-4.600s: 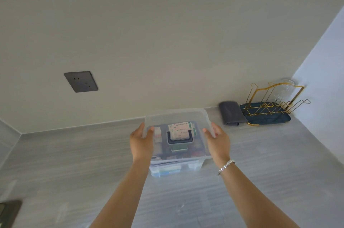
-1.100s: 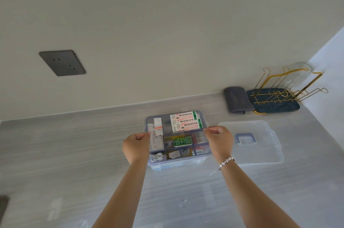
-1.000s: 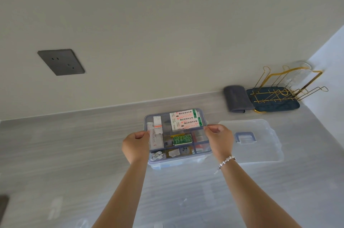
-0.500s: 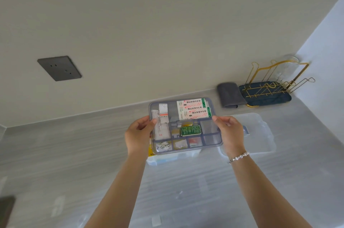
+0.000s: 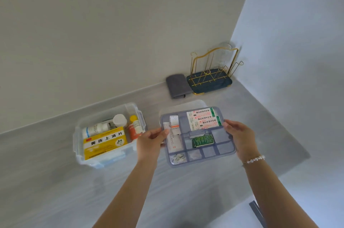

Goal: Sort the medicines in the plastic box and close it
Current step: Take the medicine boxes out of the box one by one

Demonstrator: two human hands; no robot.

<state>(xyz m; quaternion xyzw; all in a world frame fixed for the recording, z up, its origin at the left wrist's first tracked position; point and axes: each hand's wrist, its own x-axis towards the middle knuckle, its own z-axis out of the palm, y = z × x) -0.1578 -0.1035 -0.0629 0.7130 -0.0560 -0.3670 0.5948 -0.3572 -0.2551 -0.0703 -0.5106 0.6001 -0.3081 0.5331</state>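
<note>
- The clear plastic box (image 5: 109, 134) sits lidless at the left on the grey counter (image 5: 46, 181), near the back wall and well apart from both hands.
- Inside the box, a yellow medicine carton (image 5: 105, 144) with dark lettering lies along the front. A white bottle (image 5: 96, 128) lies on its side behind it, a white-capped container (image 5: 119, 120) stands toward the back, and an orange bottle (image 5: 135, 129) with a yellow cap stands at the right end.
- The left hand (image 5: 149, 144) is just right of the box and grips the left edge of the tray. Its thumb lies on top of the rim beside a long white tube (image 5: 170, 137), and its fingers curl underneath.
- The grey divided tray (image 5: 197, 135) is held roughly level between the two hands, to the right of the box.
- In the tray's left compartments lie the tube and a small white-and-orange packet (image 5: 174, 122).
- At the back right lie two pink-and-green plaster boxes (image 5: 203, 119), side by side.
- A green blister pack (image 5: 202, 140) lies near the middle, and small white sachets (image 5: 178, 158) lie in the front-left cell.
- A clear lid (image 5: 183, 106) lies on the counter behind the tray, only its far edge showing.
- The right hand (image 5: 240, 137) grasps the tray's right edge, thumb on the rim near the plaster boxes and fingers wrapped below. A beaded bracelet (image 5: 254, 159) circles the wrist.
- At the back right corner lies a folded grey cloth (image 5: 177, 86), just beside a dark tray with a gold wire rack (image 5: 211, 75).
</note>
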